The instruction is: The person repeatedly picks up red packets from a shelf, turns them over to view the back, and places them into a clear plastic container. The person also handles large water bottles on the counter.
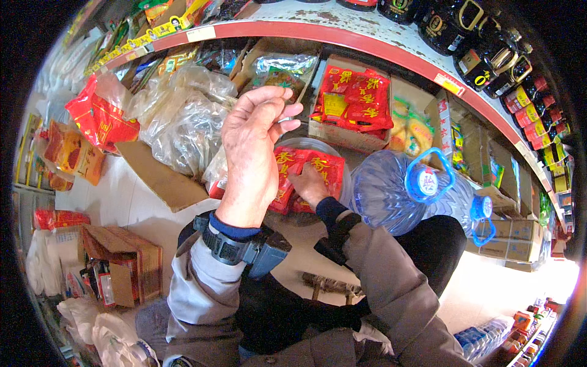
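Observation:
My left hand [252,142] is raised in front of the lower shelf. Its fingers are half curled and apart, with nothing visible in them. Lower and to its right, my right hand [312,184] rests on red plastic packets [331,164] with yellow writing. Its fingertips are partly hidden among the packets, so I cannot tell whether they grip one. The packets lie in a round basin [345,183] whose rim shows behind them. Just beyond the basin, an open cardboard box [341,136] holds more red packets [362,98].
Large water bottles [383,192] with blue handles stand right of the basin. Crumpled clear plastic bags [188,124] and a cardboard flap [160,176] lie to the left. The red shelf edge [330,34] curves overhead, with dark bottles [449,27] above. A carton [146,261] sits at lower left.

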`<state>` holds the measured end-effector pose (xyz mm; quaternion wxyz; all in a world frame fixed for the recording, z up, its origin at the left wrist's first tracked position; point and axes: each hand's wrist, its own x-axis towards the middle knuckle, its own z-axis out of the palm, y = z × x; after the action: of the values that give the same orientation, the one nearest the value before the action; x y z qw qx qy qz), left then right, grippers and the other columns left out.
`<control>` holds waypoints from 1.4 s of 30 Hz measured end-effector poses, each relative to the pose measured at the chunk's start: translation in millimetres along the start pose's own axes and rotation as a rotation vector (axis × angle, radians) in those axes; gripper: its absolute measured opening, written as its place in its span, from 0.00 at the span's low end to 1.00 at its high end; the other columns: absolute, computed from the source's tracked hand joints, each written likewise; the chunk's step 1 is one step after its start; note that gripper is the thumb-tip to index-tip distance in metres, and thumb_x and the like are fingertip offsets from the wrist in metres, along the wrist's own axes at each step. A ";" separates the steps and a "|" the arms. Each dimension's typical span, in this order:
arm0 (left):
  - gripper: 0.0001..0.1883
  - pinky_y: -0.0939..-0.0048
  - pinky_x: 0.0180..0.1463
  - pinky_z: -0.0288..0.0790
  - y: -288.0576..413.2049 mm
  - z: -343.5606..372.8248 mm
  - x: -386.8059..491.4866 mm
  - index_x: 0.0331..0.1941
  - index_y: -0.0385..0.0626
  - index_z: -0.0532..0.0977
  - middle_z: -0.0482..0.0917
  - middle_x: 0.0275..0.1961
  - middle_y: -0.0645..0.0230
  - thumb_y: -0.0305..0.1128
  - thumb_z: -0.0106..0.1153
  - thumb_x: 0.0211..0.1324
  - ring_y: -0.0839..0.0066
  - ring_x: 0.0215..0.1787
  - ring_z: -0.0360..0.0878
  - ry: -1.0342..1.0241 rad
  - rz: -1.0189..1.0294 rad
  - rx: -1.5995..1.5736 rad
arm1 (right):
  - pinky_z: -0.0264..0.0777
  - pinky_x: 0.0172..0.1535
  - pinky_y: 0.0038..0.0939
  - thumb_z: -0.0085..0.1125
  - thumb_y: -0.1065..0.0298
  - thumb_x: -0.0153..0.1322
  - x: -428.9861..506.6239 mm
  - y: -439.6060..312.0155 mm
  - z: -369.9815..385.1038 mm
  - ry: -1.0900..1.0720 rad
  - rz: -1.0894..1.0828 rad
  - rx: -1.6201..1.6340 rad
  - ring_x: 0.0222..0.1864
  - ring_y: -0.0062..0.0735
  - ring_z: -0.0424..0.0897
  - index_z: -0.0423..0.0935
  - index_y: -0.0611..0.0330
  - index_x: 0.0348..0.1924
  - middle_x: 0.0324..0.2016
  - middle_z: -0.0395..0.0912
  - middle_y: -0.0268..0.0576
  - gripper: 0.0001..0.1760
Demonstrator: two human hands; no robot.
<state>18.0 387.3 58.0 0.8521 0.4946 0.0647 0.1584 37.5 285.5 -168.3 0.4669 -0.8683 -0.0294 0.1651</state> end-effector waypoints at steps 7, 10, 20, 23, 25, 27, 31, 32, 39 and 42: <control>0.07 0.71 0.47 0.78 -4.2 3.1 2.7 0.46 0.41 0.78 0.84 0.48 0.61 0.25 0.56 0.67 0.69 0.45 0.85 0.001 -0.013 0.003 | 0.78 0.45 0.51 0.62 0.51 0.69 -7.1 -11.9 -8.0 0.012 -0.029 -0.189 0.41 0.62 0.84 0.71 0.74 0.41 0.36 0.81 0.69 0.27; 0.05 0.72 0.44 0.78 -5.3 3.2 4.2 0.43 0.42 0.79 0.84 0.46 0.62 0.24 0.56 0.66 0.70 0.43 0.85 0.015 -0.006 -0.026 | 0.78 0.31 0.42 0.62 0.59 0.70 -4.8 -3.9 -11.6 -0.065 -0.007 -0.015 0.28 0.46 0.84 0.70 0.72 0.41 0.30 0.81 0.58 0.21; 0.08 0.68 0.51 0.77 -2.5 -8.9 11.1 0.46 0.41 0.79 0.84 0.51 0.59 0.25 0.56 0.66 0.68 0.48 0.84 0.032 0.025 0.005 | 0.77 0.24 0.33 0.57 0.64 0.73 -52.7 -38.1 -84.1 -0.421 -0.091 0.327 0.22 0.31 0.83 0.71 0.68 0.44 0.29 0.82 0.46 0.14; 0.08 0.68 0.51 0.77 -4.0 -10.6 11.6 0.47 0.41 0.79 0.84 0.51 0.59 0.25 0.56 0.66 0.68 0.48 0.84 0.029 0.007 0.009 | 0.77 0.25 0.32 0.56 0.63 0.74 -75.1 -50.0 -112.3 -0.572 -0.166 0.347 0.23 0.32 0.84 0.72 0.66 0.44 0.29 0.82 0.45 0.14; 0.08 0.69 0.51 0.77 -7.0 -8.9 10.7 0.47 0.41 0.78 0.84 0.50 0.60 0.25 0.57 0.65 0.69 0.48 0.84 0.017 0.000 0.037 | 0.77 0.26 0.32 0.56 0.62 0.74 -85.4 -53.0 -127.6 -0.582 -0.149 0.331 0.24 0.30 0.83 0.73 0.65 0.43 0.29 0.81 0.44 0.13; 0.08 0.69 0.51 0.77 -10.4 -6.2 9.4 0.47 0.41 0.78 0.84 0.50 0.60 0.25 0.57 0.65 0.69 0.48 0.84 0.008 -0.016 0.057 | 0.77 0.28 0.30 0.56 0.62 0.75 -90.6 -56.1 -137.6 -0.572 -0.138 0.251 0.27 0.28 0.83 0.73 0.64 0.45 0.30 0.80 0.42 0.14; 0.06 0.72 0.45 0.79 -18.8 -0.1 8.1 0.45 0.42 0.79 0.85 0.47 0.62 0.24 0.56 0.67 0.71 0.43 0.85 0.002 -0.028 0.107 | 0.77 0.27 0.35 0.57 0.64 0.74 -103.3 -67.3 -142.5 -0.385 -0.334 0.399 0.23 0.33 0.84 0.74 0.64 0.40 0.27 0.81 0.46 0.11; 0.06 0.72 0.45 0.79 -21.6 1.2 8.1 0.45 0.43 0.80 0.85 0.47 0.62 0.24 0.57 0.67 0.71 0.43 0.85 -0.003 -0.036 0.136 | 0.77 0.28 0.36 0.57 0.66 0.74 -104.2 -69.8 -145.8 -0.376 -0.359 0.426 0.23 0.34 0.84 0.73 0.64 0.40 0.25 0.81 0.45 0.10; 0.09 0.71 0.46 0.77 -57.3 9.3 2.6 0.49 0.42 0.77 0.84 0.47 0.65 0.24 0.55 0.67 0.74 0.42 0.83 -0.123 -0.248 0.267 | 0.76 0.30 0.43 0.56 0.68 0.73 -97.4 -78.6 -169.0 -0.098 -0.426 0.522 0.25 0.49 0.84 0.70 0.60 0.39 0.26 0.80 0.52 0.06; 0.10 0.72 0.52 0.76 -72.3 14.8 -0.4 0.49 0.41 0.78 0.84 0.47 0.64 0.24 0.54 0.66 0.75 0.46 0.82 -0.196 -0.307 0.317 | 0.76 0.30 0.38 0.55 0.74 0.73 -94.7 -79.4 -176.5 0.053 -0.515 0.521 0.26 0.38 0.81 0.71 0.60 0.41 0.26 0.77 0.46 0.04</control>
<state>36.5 341.7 3.0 0.7802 0.6194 0.0802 -0.0337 11.8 169.4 11.3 0.6991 -0.6885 -0.1919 0.0218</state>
